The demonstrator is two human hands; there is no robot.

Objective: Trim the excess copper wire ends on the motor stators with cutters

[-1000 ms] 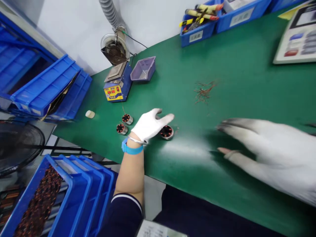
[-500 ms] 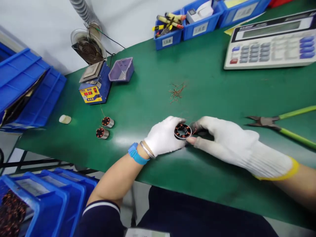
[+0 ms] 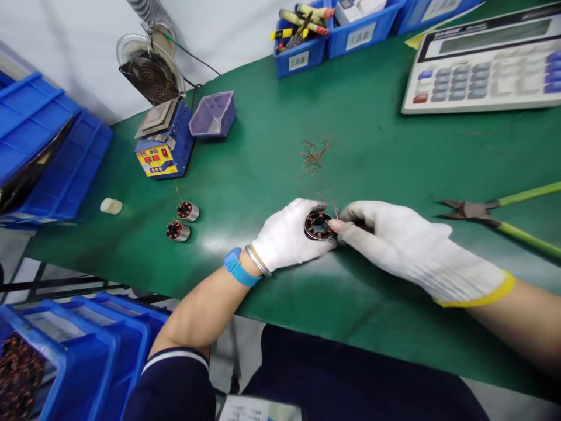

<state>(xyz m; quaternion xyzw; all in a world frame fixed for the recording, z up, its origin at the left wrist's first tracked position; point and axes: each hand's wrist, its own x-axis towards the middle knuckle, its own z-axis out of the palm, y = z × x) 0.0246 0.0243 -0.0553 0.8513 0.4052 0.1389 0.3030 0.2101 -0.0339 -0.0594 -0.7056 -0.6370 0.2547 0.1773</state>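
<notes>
My left hand (image 3: pixel 291 234), in a white glove, is wrapped round a motor stator (image 3: pixel 319 226). The stator is a ring with copper windings and a dark inside, its open end facing up. At its right rim my gloved right hand (image 3: pixel 383 240) is closed in a pinch, thumb tip bare. A thin copper lead wire (image 3: pixel 336 211) shows at those fingertips. Two more stators, an upper one (image 3: pixel 188 211) and a lower one (image 3: pixel 178 230), lie on the green table to the left, with silvery outer walls.
Copper wire scraps (image 3: pixel 314 158) lie beyond my hands. Green-handled cutters (image 3: pixel 475 210) and a large calculator (image 3: pixel 482 73) are on the right. Behind stand a blue-yellow soldering pot unit (image 3: pixel 164 158), a purple tray (image 3: pixel 213 116) and a tool box (image 3: pixel 299 61). Blue bins (image 3: pixel 87 345) stand lower left.
My right thumb and fingers have closed in at the stator's right rim, and the wire now points up beside them. My left hand keeps its hold. The whole view has shifted slightly.
</notes>
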